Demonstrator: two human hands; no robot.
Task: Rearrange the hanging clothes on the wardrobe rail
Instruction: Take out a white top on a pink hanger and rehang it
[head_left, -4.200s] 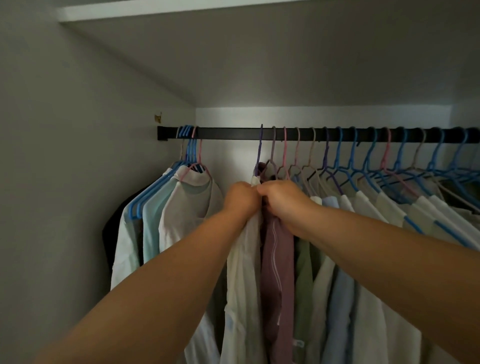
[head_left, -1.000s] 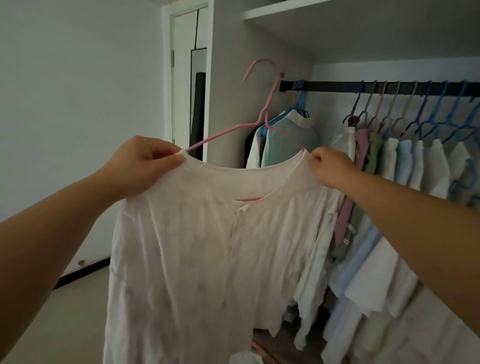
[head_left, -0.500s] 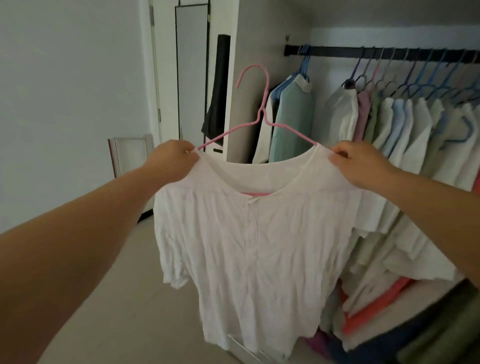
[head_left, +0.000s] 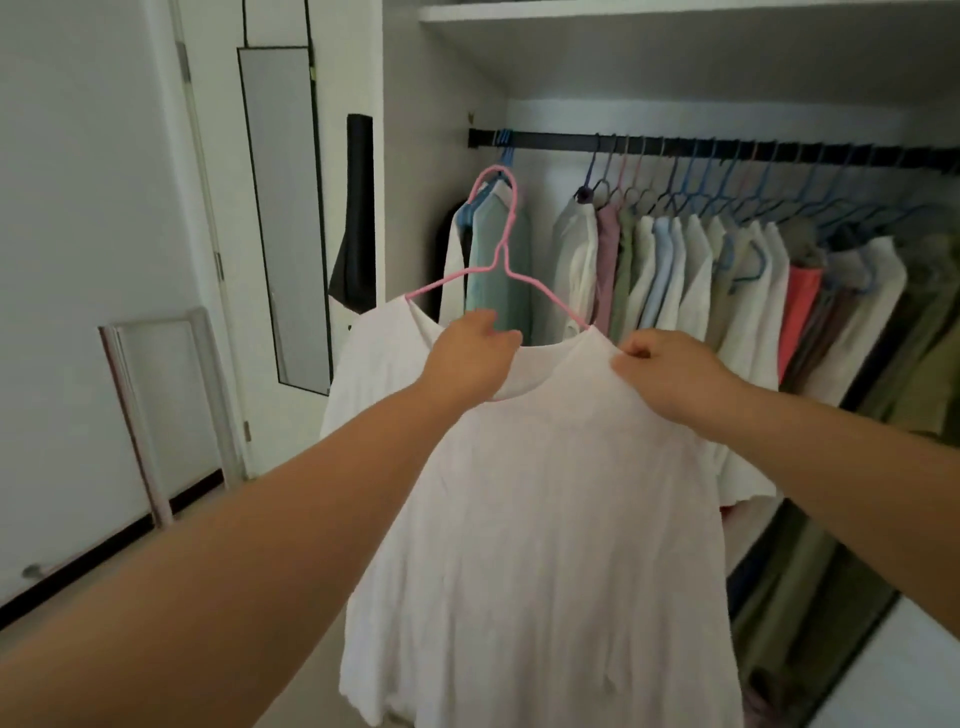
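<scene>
I hold a white shirt (head_left: 561, 519) on a pink hanger (head_left: 501, 254) out in front of the wardrobe, off the rail. My left hand (head_left: 470, 358) grips the shirt at its neckline, near the middle. My right hand (head_left: 670, 371) pinches the shirt's right shoulder where the hanger's arm enters. The black rail (head_left: 727, 150) runs across the wardrobe behind. A few garments (head_left: 493, 249) hang at its left end. After a gap comes a long row of shirts (head_left: 701, 270) on mostly blue hangers.
A tall mirror (head_left: 283, 208) hangs on the door at the left, with a dark item (head_left: 358, 218) beside it. A white frame (head_left: 166, 405) leans against the wall near the floor. A white shelf (head_left: 675, 10) tops the wardrobe. Long green clothes (head_left: 893, 395) hang far right.
My left hand has slid from the shirt's left shoulder to its neckline. The shirt and hanger have turned, and the view has shifted so the rail sits lower and further right.
</scene>
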